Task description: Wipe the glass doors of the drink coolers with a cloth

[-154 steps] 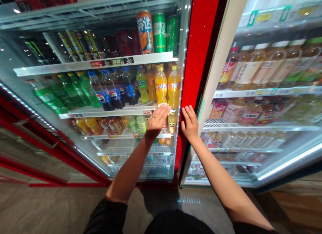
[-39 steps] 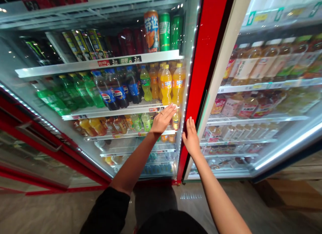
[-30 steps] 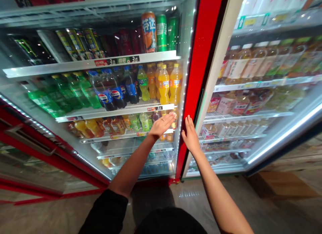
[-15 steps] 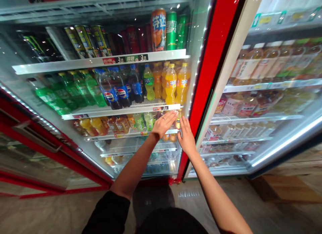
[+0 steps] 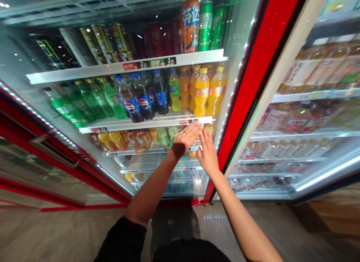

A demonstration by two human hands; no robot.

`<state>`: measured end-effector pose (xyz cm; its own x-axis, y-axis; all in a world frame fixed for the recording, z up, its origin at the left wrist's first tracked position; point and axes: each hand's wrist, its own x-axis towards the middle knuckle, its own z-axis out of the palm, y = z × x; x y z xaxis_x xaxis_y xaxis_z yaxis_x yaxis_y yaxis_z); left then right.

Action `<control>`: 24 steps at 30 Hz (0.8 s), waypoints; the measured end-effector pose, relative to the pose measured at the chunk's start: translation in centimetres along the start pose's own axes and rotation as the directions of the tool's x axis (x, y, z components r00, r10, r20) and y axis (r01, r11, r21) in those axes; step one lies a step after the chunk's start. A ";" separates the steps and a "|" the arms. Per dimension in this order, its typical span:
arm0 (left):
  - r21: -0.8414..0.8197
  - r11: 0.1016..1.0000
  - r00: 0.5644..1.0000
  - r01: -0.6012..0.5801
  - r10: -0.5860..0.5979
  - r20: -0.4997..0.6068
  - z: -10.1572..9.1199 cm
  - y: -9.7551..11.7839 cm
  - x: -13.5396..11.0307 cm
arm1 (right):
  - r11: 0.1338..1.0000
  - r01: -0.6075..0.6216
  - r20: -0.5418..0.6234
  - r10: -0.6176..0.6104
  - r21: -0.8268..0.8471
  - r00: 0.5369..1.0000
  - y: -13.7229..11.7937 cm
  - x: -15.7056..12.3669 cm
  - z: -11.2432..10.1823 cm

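Observation:
My left hand (image 5: pixel 186 137) is open, fingers stretched out together and palm down, with a ring on one finger. Its fingertips lie over the right end of a white shelf edge (image 5: pixel 152 124) with price labels; I cannot tell if they touch it. My right hand (image 5: pixel 208 154) is open too, its fingertips close beside the left ones. Neither hand holds anything. Just above them stand yellow-orange soda bottles (image 5: pixel 201 95). A small green bottle (image 5: pixel 175 92) and dark cola bottles (image 5: pixel 132 104) are further left. Partly behind my hands is a lower shelf of juice bottles (image 5: pixel 118 141).
Red frames (image 5: pixel 250 89) border the lit drinks fridge. Cans, including an orange can (image 5: pixel 189 25) and a green can (image 5: pixel 205 26), stand on the upper shelf. Green bottles (image 5: pixel 67 110) lean at left. Another fridge with bottled drinks (image 5: pixel 303 68) is at right. A cardboard-coloured box (image 5: pixel 329 217) sits on the floor.
The view has shifted, so the shelves and bottles sit further right and look slightly larger. My two hands have come closer together, their fingertips now nearly meeting.

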<state>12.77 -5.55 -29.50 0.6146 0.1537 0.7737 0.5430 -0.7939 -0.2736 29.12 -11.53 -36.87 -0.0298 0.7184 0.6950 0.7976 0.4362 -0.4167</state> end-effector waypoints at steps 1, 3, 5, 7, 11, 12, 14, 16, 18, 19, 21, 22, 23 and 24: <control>0.022 0.999 1.000 -0.025 0.025 -0.010 -0.5 -0.4 -0.8 | 1.000 0.003 0.001 -0.003 -0.011 1.000 -0.1 0.0 0.0; 0.069 0.996 0.998 -0.055 0.056 -0.009 -1.6 -1.5 -2.0 | 0.999 0.018 0.006 -0.017 -0.037 1.000 -0.5 0.0 -0.2; 0.088 0.994 0.998 -0.065 0.066 -0.004 -2.5 -2.4 -2.4 | 0.998 0.031 0.000 -0.031 -0.053 1.000 -1.2 0.2 -0.2; 0.068 0.997 0.999 -0.042 0.043 -0.021 -3.1 -3.0 -2.2 | 0.998 0.035 -0.020 -0.036 -0.052 0.999 -2.3 0.4 0.3; -0.008 0.999 0.997 0.039 -0.039 -0.070 -2.9 -3.1 -1.9 | 0.998 0.052 -0.045 -0.054 -0.043 0.998 -4.5 0.8 2.2; -0.012 0.999 0.996 0.044 -0.045 -0.075 -2.8 -3.1 -2.2 | 0.998 0.052 -0.042 -0.054 -0.043 0.998 -4.9 0.8 2.7; 0.000 1.000 0.997 0.027 -0.026 -0.079 -3.0 -3.4 -3.1 | 0.998 0.049 -0.019 -0.050 -0.035 0.999 -5.5 0.5 3.6; 0.017 1.000 0.998 -0.011 0.012 -0.055 -3.7 -4.0 -4.4 | 0.999 0.049 0.004 -0.049 -0.023 0.999 -6.1 0.2 4.2; 0.021 0.999 0.999 -0.029 0.029 -0.018 -4.8 -4.9 -5.4 | 0.998 0.054 0.002 -0.054 -0.021 0.999 -6.7 0.0 4.7; 0.017 1.000 1.000 -0.024 0.024 0.001 -5.4 -5.3 -5.6 | 0.998 0.056 -0.011 -0.056 -0.023 0.998 -7.0 0.0 4.9; 0.012 1.000 0.999 0.019 -0.019 0.028 -6.2 -5.9 -5.5 | 0.998 0.056 -0.047 -0.057 -0.027 0.997 -7.8 0.2 5.5; 0.014 0.999 0.998 0.051 -0.052 0.042 -6.4 -5.9 -5.2 | 0.998 0.052 -0.061 -0.054 -0.026 0.997 -8.1 0.4 5.8; 0.025 0.996 0.995 0.086 -0.088 0.055 -6.5 -5.8 -4.8 | 0.999 0.045 -0.071 -0.047 -0.022 0.996 -8.5 0.5 6.2; 0.048 0.992 0.989 0.120 -0.123 0.079 -6.4 -5.7 -4.4 | 0.999 0.036 -0.077 -0.037 -0.019 0.996 -8.7 0.7 6.6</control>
<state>3.34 -5.49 -27.65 0.5862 0.2962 0.7541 0.6393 -0.7408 -0.2060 18.20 -11.26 -36.60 -0.0129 0.6576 0.7533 0.8074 0.4512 -0.3801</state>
